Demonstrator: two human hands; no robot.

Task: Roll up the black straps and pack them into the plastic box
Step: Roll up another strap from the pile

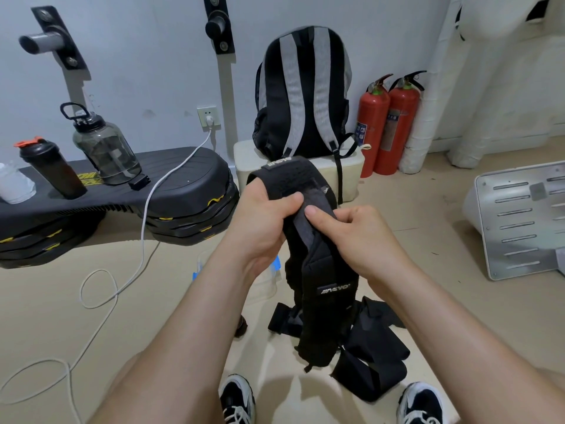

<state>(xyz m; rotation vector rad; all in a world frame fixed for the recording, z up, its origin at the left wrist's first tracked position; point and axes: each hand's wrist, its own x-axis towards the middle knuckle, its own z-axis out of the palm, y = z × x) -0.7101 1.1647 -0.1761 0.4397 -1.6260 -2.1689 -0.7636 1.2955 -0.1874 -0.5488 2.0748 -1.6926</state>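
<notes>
Black padded fabric strap (318, 258) hangs unrolled at frame centre; my left hand (260, 221) grips its top, my right hand (363, 237) pinches it just below. More black straps (376, 359) lie loose at lower centre. Clear plastic box (266, 286) sits behind my left wrist; rolling and packing seemingly remain.

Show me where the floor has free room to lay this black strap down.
Bare beige floor lies between the black fabric strap pile and the white slotted metal panel, and between the black step platform and the looped white cable. It is crowded by the clear plastic box.
</notes>
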